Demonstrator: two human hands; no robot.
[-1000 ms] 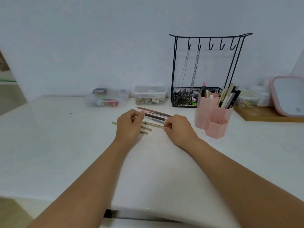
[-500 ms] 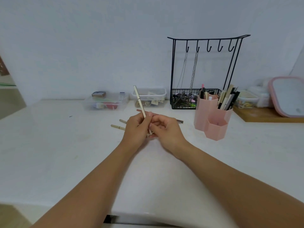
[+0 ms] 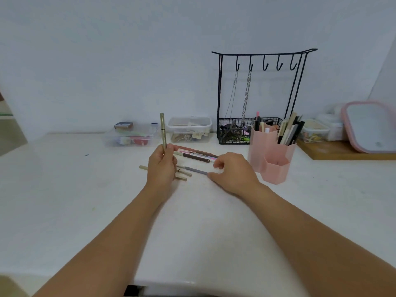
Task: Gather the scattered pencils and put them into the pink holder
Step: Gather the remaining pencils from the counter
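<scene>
My left hand (image 3: 162, 166) is closed around a gold-beige pencil (image 3: 163, 129) that stands almost upright above the white table. My right hand (image 3: 232, 172) rests low on the table, thumb and forefinger at the right end of a grey pencil (image 3: 195, 170) lying flat; the fingers look slightly apart around its tip. Beyond both hands lie several brown and pink pencils (image 3: 196, 154) side by side. Two beige pencils (image 3: 182, 175) poke out from under my left hand. The pink holder (image 3: 273, 156) stands just right of my right hand, several pens in its back compartments.
A black wire rack (image 3: 257, 97) with hooks, chains and a basket stands behind the holder. Two clear plastic boxes (image 3: 189, 129) sit against the wall. A wooden board (image 3: 342, 150) with a pink-rimmed lid and small containers lies at the far right.
My left hand has kept the gold-beige pencil and raised it upright. My right hand has left it, moved right and dropped to the grey pencil's end on the table.
</scene>
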